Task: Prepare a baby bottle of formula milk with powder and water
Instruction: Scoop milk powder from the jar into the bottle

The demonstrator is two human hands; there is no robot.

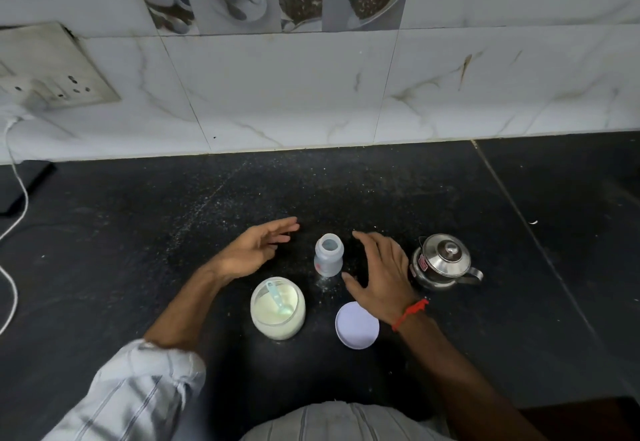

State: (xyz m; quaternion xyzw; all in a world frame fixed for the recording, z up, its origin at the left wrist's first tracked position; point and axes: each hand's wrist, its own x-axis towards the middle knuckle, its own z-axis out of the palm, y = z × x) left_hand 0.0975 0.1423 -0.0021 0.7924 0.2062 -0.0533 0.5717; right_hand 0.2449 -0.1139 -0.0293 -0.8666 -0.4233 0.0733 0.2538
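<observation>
A small clear baby bottle (328, 255) stands upright and uncapped on the black counter (138, 250). My left hand (254, 250) hovers to its left with fingers straight, holding nothing. My right hand (381, 276) hovers to its right, fingers spread and relaxed, a red thread on the wrist. Neither hand touches the bottle. In front of the left hand sits an open jar of pale powder (278, 308) with a light blue scoop (277, 297) lying in it. The jar's white lid (356, 325) lies flat under my right wrist.
A small steel kettle with a lid (443, 262) stands just right of my right hand. Spilled powder specks dot the counter around the bottle. A tiled wall runs behind, with a socket plate (52, 70) and white cable (14, 198) at far left.
</observation>
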